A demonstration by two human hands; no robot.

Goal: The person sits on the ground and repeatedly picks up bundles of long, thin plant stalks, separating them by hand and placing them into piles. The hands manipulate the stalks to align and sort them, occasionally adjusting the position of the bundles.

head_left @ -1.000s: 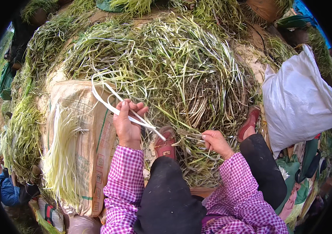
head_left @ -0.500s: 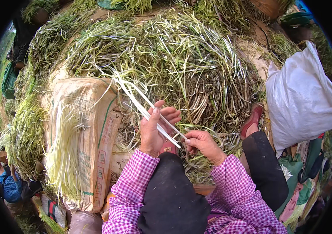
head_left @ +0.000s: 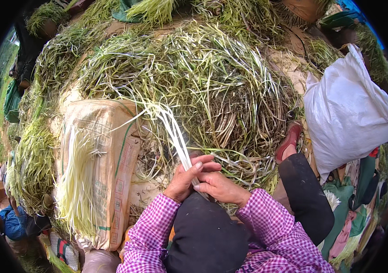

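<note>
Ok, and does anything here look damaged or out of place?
One thing: a brown, withered-looking patch in the tangled heap. It looks odd against the green around it and the clean white stalks in the left hand.

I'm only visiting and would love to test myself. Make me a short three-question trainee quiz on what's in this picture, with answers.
1. True or false: the white sack is to the right of the green heap.
2. What lies on the tan sack?
3. Do the held stalks stick out of the left hand toward the green heap or toward the white sack?

Key:
1. True.
2. A pale bundle of long, thin strands.
3. Toward the green heap.
</note>
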